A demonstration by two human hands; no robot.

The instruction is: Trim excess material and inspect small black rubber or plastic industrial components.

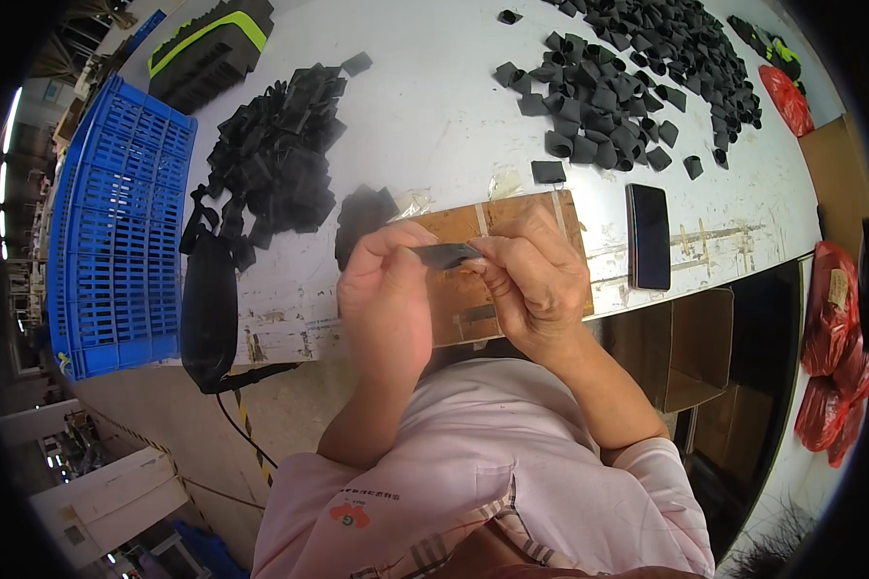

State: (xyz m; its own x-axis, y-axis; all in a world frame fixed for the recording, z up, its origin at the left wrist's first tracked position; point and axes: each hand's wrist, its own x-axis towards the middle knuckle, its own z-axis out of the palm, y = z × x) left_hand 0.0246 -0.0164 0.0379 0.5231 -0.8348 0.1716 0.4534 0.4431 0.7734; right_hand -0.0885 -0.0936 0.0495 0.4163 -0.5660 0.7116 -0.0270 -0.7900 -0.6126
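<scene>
Fingers point(508, 254) hold black piece point(442, 256) above scuffed table point(434, 116).

Strip point(442, 255) between left hand point(386, 285) and right hand point(541, 275), board point(462, 299) beneath both, phone point(650, 236) right of right hand, basket point(121, 241) left of left hand, loops point(594, 106) piled beyond right hand.

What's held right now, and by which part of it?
A small dark piece, held between both hands: the left hand has its left end, the right hand pinches its right end.
</scene>
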